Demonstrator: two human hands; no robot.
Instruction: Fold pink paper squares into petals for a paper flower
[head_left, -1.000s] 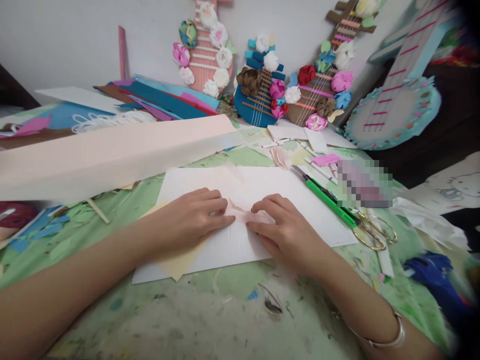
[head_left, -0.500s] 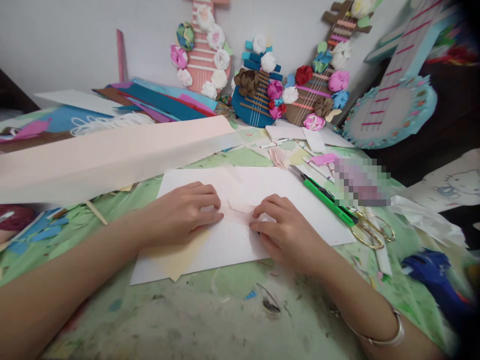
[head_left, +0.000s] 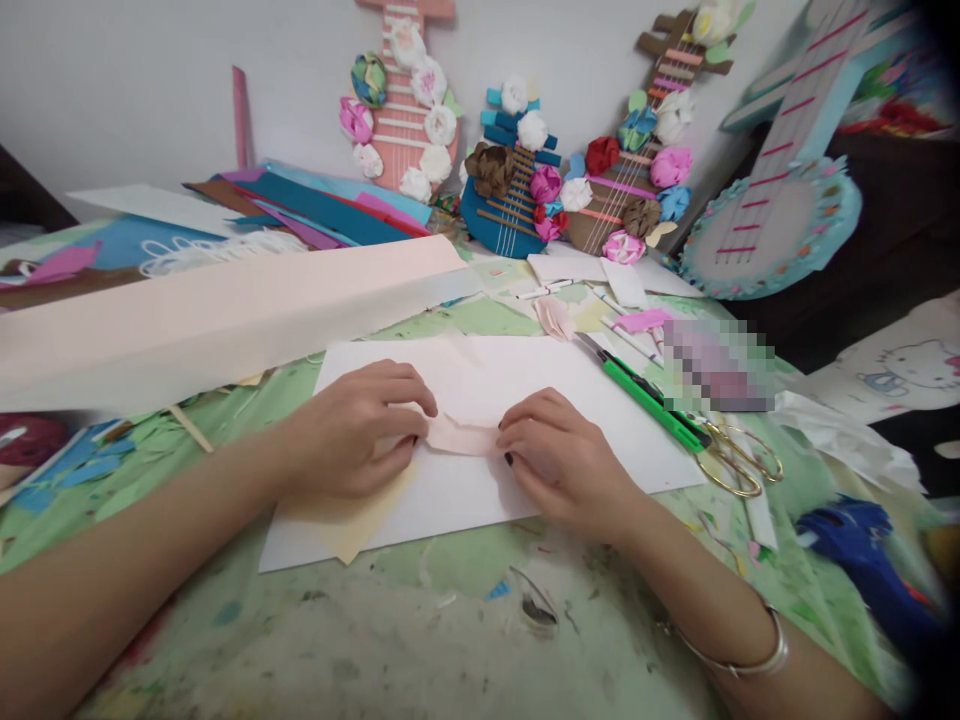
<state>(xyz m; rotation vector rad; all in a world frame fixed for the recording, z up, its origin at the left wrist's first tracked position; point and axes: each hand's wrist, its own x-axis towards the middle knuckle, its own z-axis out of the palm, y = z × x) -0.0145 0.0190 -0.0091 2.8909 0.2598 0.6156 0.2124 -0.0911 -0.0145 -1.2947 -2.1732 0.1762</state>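
Observation:
A small strip of pale pink paper (head_left: pixel 463 437) stretches between my two hands, just over a white sheet (head_left: pixel 450 510). Its left end is pinched in the fingers of my left hand (head_left: pixel 367 425). My right hand (head_left: pixel 559 455) has its fingers closed on the other end. Under my left hand, a pale yellow piece of paper (head_left: pixel 356 525) sticks out over the lower edge of the white sheet. A green cutter knife (head_left: pixel 652 405) lies along the sheet's right side, beside gold-handled scissors (head_left: pixel 739 460).
A long pale pink sheet (head_left: pixel 225 300) lies at the back left. Flower-covered paper guitars (head_left: pixel 506 205) lean at the wall. Small pink paper pieces (head_left: pixel 555 317) sit behind the white sheet. A blue glue gun (head_left: pixel 862 550) is at the right on the green cover (head_left: pixel 375 640).
The pink strip now shows flatter and more clearly between my hands. My fingers have shifted slightly on its ends. The view has moved a little.

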